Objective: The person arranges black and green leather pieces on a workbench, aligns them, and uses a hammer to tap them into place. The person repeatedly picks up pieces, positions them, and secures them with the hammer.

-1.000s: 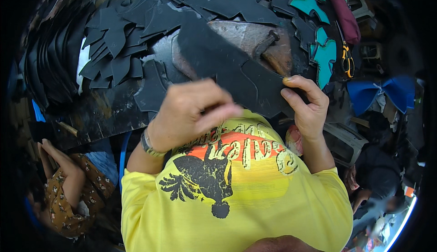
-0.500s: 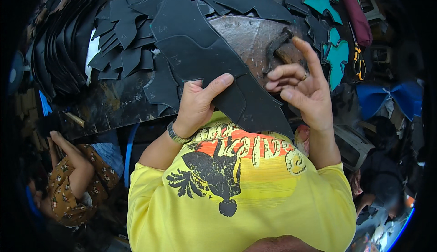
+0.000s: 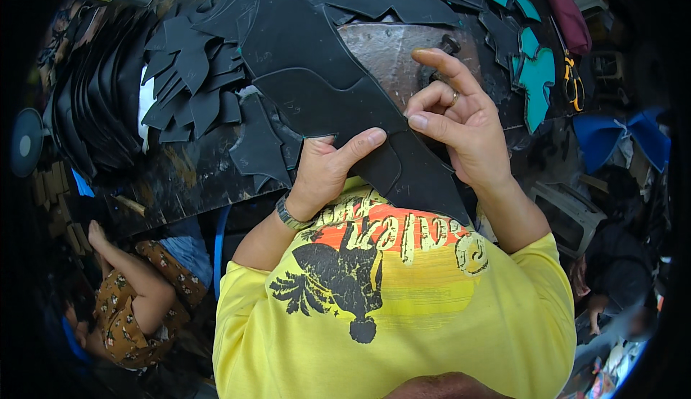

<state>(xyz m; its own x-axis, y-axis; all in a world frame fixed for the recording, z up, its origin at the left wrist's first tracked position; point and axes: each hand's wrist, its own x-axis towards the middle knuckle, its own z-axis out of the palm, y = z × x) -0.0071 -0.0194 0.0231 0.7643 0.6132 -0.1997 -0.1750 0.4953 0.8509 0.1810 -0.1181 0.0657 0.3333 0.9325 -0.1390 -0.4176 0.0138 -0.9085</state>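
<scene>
A long black leather-like panel [image 3: 317, 100], joined from several overlapping curved parts with faint pale marks, slants from the table down to my shirt. My left hand [image 3: 320, 172] grips its near-left edge, thumb pressed on top and fingers hidden beneath. At the opposite edge, by a seam between two parts, my right hand [image 3: 475, 129] pinches with thumb and bent middle finger. The right index finger stretches out above, its tip stained brownish. A dark tool [image 3: 449, 44] lies behind that finger, mostly covered, on a worn smooth slab [image 3: 378, 46].
Stacked black pieces [image 3: 93, 104] and fanned black cut-outs [image 3: 191, 60] cover the table's left. Teal-backed pieces [image 3: 536, 86], orange-handled scissors [image 3: 574, 86] and a maroon roll [image 3: 565, 10] lie right. One person [image 3: 137, 298] sits lower left, another [image 3: 619, 269] lower right.
My right hand has come down and left, its thumb and middle finger meeting the panel's edge. The view has shifted slightly; my left hand keeps its hold.
</scene>
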